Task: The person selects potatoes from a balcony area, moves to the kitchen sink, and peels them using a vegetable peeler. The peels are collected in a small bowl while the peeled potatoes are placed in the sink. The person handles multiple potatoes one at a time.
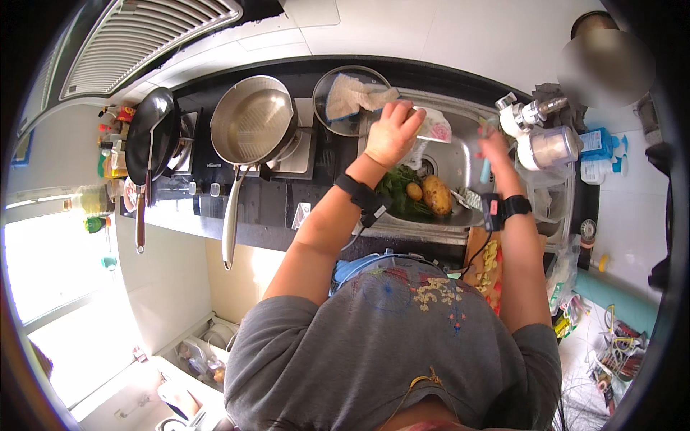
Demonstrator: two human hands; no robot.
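Note:
Over the sink's left side, my left hand [396,129] curls its fingers around a small yellowish-brown thing, mostly hidden, perhaps a potato. Beside it is a white dish with a pink floral pattern [436,127]. My right hand [493,146], slightly blurred, grips a tool with a light blue handle [486,169]; its head is unclear. In the steel sink [458,156] below the hands lie a large potato [436,195], a smaller round yellowish one [414,191] and leafy greens [396,207]. The drain shows between the hands.
Left of the sink are a glass lid [345,126] with a cloth [353,97], a steel pan [253,124] and a dark wok [151,134] on the hob. A faucet-mounted filter [547,148] stands right. A cutting board [474,275] holds chopped yellow and red pieces.

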